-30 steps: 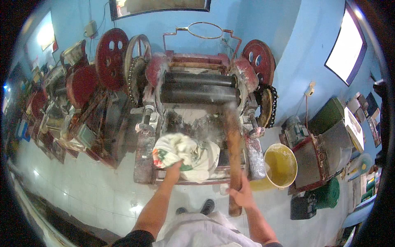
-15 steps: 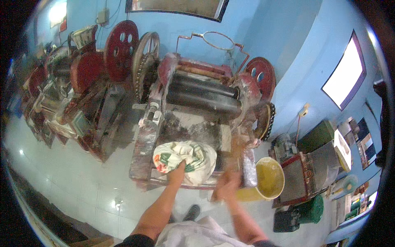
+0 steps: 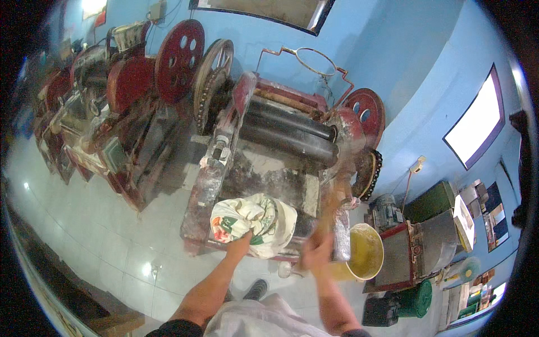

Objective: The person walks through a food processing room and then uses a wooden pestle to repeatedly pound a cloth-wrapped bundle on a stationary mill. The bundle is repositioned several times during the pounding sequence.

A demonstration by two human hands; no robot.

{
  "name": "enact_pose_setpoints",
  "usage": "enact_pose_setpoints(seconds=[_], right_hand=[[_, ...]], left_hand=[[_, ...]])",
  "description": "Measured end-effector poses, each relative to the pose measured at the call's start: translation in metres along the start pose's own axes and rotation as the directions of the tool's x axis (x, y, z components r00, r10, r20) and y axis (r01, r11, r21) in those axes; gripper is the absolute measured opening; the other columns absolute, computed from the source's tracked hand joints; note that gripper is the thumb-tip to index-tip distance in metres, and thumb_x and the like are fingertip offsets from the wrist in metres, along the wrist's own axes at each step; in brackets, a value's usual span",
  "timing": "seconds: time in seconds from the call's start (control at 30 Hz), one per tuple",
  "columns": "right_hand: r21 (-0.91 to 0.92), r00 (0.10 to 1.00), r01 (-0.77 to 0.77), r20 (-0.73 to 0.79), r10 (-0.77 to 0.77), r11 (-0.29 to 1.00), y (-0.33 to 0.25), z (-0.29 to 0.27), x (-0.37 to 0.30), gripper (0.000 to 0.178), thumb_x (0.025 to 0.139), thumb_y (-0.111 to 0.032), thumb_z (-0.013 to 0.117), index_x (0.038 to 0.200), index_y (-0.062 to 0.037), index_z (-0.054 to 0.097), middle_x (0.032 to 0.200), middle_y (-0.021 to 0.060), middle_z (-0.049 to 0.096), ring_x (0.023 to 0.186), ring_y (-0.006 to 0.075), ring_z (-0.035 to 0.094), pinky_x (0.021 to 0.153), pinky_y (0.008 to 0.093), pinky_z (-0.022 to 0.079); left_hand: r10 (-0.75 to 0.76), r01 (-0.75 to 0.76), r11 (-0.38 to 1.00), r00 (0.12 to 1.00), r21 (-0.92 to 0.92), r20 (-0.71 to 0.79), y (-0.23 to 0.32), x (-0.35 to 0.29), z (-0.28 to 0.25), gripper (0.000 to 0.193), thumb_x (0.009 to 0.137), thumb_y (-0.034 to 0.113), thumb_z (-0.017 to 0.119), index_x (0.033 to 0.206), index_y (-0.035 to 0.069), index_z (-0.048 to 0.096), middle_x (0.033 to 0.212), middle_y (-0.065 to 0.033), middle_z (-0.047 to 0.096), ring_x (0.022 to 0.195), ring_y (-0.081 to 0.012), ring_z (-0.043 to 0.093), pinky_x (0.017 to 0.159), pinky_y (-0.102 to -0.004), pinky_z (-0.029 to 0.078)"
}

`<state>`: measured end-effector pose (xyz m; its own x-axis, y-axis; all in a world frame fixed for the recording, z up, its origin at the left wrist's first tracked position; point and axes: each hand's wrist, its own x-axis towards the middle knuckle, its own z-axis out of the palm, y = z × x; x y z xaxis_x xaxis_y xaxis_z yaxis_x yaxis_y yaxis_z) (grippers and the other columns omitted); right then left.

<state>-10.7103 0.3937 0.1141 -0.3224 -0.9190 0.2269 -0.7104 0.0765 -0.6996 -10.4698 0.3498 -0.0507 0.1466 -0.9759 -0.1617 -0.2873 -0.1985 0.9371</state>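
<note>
My left hand [image 3: 240, 245] is closed on a bunched white sack [image 3: 269, 224] with green and orange print. The sack lies at the front edge of the roller machine [image 3: 205, 191], on its floury bed. My right hand [image 3: 318, 251] is closed near the machine's front right corner, smeared by motion. A brownish blurred shape [image 3: 327, 222] rises from that hand along the machine's side; I cannot make out what it is. Two dark rollers [image 3: 289, 130] lie across the machine beyond the sack.
A yellow bucket [image 3: 377, 255] stands right of the machine. Beyond it are a motor [image 3: 387, 212], a metal-sided machine [image 3: 387, 255] and a green bin [image 3: 416, 299]. Another machine with red wheels [image 3: 178, 59] stands at left. A chain-edged wheel [image 3: 369, 175] flanks the rollers.
The view has shifted and tilted slightly. My left hand still grips the sack, which looks a little more bunched. My right hand and the blurred shape stay near the machine's right side.
</note>
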Motion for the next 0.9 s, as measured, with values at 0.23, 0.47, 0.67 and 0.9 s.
enact_pose_setpoints(seconds=[0.23, 0.47, 0.67, 0.9], right_hand=[[0.127, 0.897, -0.219, 0.417, 0.148, 0.967, 0.11, 0.007, -0.063, 0.067, 0.075, -0.017, 0.077, 0.132, -0.0016, 0.045, 0.121, 0.023, 0.061, 0.116, 0.0376, 0.059, 0.098, 0.0446, 0.046], [0.24, 0.993, 0.117, -0.062, -0.105, 0.964, -0.041, -0.115, 0.005, 0.065, 0.077, -0.01, 0.077, 0.134, 0.0013, 0.047, 0.119, 0.0142, 0.06, 0.109, 0.0236, 0.056, 0.097, 0.0372, 0.045], [0.454, 0.746, 0.62, -0.594, -0.301, 0.641, -0.119, -0.219, 0.048, 0.061, 0.085, -0.015, 0.073, 0.136, -0.0011, 0.042, 0.11, 0.0179, 0.061, 0.094, 0.0226, 0.062, 0.085, 0.0357, 0.052], [0.18, 0.439, 0.703, -0.871, -0.221, 0.688, -0.161, -0.186, 0.08, 0.033, 0.085, -0.02, 0.071, 0.113, -0.0053, 0.06, 0.095, 0.016, 0.062, 0.086, 0.0264, 0.061, 0.075, 0.0401, 0.051]], left_hand=[[-0.238, 0.211, 0.326, 0.962, -0.922, 0.136, 0.118, 0.053, -0.01, 0.045, 0.092, 0.021, 0.065, 0.13, 0.0, 0.056, 0.118, -0.0114, 0.064, 0.107, -0.0254, 0.062, 0.088, -0.0399, 0.051], [0.159, 0.075, 0.256, 0.98, -0.964, 0.119, 0.215, 0.067, 0.024, 0.044, 0.092, 0.02, 0.064, 0.132, 0.001, 0.055, 0.119, -0.0124, 0.064, 0.101, -0.0283, 0.065, 0.093, -0.0411, 0.051], [-0.066, 0.053, 0.962, 0.997, -0.266, -0.043, 0.054, 0.006, 0.028, 0.047, 0.095, 0.033, 0.058, 0.132, 0.003, 0.058, 0.136, -0.0138, 0.059, 0.126, -0.0308, 0.053, 0.107, -0.0384, 0.038], [-0.292, 0.296, 0.927, 0.955, -0.233, 0.051, 0.021, 0.012, 0.032, 0.052, 0.097, 0.042, 0.051, 0.128, 0.002, 0.061, 0.129, -0.0159, 0.063, 0.121, -0.0306, 0.057, 0.103, -0.0388, 0.041]])
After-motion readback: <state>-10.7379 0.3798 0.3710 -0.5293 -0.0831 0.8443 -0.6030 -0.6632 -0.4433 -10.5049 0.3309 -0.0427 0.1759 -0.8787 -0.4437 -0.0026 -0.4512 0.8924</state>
